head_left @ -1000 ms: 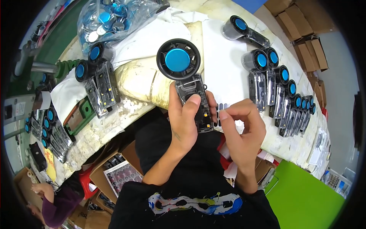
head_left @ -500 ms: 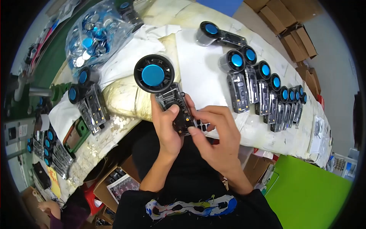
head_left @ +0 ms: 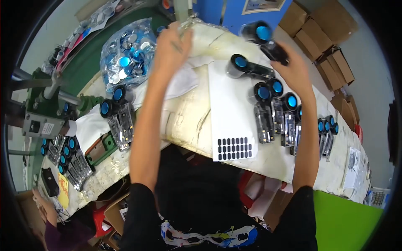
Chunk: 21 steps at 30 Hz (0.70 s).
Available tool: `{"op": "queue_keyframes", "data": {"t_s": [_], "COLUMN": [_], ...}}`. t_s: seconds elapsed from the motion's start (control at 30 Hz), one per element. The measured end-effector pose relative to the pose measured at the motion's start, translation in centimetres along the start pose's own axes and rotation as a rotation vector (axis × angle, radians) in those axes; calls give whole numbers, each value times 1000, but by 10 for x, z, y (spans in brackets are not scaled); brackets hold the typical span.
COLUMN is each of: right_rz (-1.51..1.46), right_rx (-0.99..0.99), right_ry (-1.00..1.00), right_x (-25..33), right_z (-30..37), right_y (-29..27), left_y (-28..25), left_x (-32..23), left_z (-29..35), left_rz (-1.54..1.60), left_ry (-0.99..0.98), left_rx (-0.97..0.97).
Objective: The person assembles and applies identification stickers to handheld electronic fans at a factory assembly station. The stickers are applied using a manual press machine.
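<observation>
My right hand (head_left: 295,69) is closed round the handle of a black handheld fan (head_left: 263,35) with a blue round centre, held above the far right of the table and slightly blurred. Just below it lies another handheld fan (head_left: 242,63) on its side. My left hand (head_left: 172,48) reaches to the far edge, beside a clear bag (head_left: 109,58) of blue and silver discs. A dark thing with a bit of blue (head_left: 161,29) shows next to its fingers. Those fingers are partly hidden and blurred, so their grip is unclear.
A white sheet (head_left: 230,108) with rows of black oval stickers (head_left: 234,148) lies mid-table. Several fans (head_left: 264,121) stand in a row to its right. More fans (head_left: 121,121), a green fixture (head_left: 101,149) and a metal press (head_left: 44,125) are at left. Another person's hand (head_left: 44,205) shows lower left.
The fan that my left hand held in front of me is gone from there. My right hand now holds a fan at the far right. The left hand has moved far forward, beside the bag.
</observation>
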State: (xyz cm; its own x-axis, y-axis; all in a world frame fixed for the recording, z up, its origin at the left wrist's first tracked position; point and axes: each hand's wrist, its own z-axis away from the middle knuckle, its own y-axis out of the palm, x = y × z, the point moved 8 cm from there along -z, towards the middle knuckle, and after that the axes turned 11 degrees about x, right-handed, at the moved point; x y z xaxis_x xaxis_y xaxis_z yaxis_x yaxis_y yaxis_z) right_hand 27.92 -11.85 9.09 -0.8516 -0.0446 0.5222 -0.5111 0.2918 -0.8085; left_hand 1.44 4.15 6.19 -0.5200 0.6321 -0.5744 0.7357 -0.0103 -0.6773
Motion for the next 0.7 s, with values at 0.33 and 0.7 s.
{"op": "queue_keyframes", "data": {"t_s": [0.33, 0.7], "right_rz": [-152, -81], "right_rx": [645, 17], "right_ry": [63, 26], "right_x": [-74, 0], "right_z": [-60, 38], "right_y": [85, -1], "left_y": [45, 18], "left_x": [94, 52], "left_z": [-53, -25], "left_rz": [-575, -78], "left_ry": [-525, -41], "left_rx": [471, 211]}}
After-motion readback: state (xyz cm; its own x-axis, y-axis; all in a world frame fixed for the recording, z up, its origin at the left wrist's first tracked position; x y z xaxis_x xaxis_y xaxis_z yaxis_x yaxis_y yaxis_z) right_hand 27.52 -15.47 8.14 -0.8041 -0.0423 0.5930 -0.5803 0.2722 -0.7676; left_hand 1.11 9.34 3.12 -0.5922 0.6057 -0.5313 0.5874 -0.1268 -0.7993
